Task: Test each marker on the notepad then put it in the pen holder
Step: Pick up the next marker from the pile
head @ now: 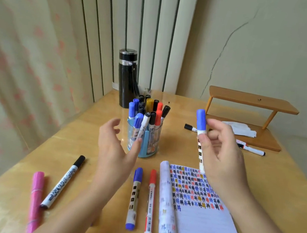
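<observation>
Right hand (222,150) pinches a capped blue marker (200,137) upright above the far edge of the open notepad (203,219); left hand (116,144) hangs open with fingers spread, just in front of the pen holder (143,142), holding nothing. Holder is packed with blue, black, red and yellow markers. On the desk (89,128): blue marker (134,199) and red marker (150,203) left of the notepad, black marker (63,180) and pink one (34,202) further left.
</observation>
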